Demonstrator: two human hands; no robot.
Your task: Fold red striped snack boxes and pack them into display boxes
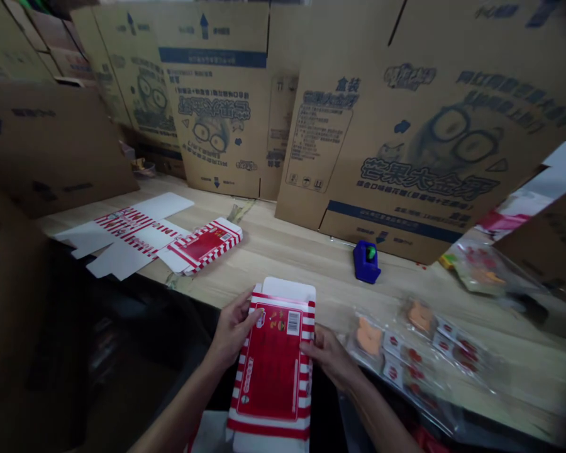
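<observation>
A red-and-white striped cardboard box (271, 377) is held in front of me, its far white end flap (290, 288) standing out. My left hand (236, 327) grips its left edge, thumb on the printed face. On the opposite side my right hand (327, 352) holds the right edge, thumb near the barcode. Another striped box (207, 245), folded up, lies on the table to the left. Beside it are flat unfolded box blanks (127, 236) with white flaps. Clear packets (372, 340) with orange and red pieces lie right of my right hand.
Large printed cartons (382, 145) stand along the back of the wooden table (283, 242). A blue tape dispenser (366, 262) sits before them. More clear packets (481, 267) lie at the far right. Another carton (51, 138) rises at the left.
</observation>
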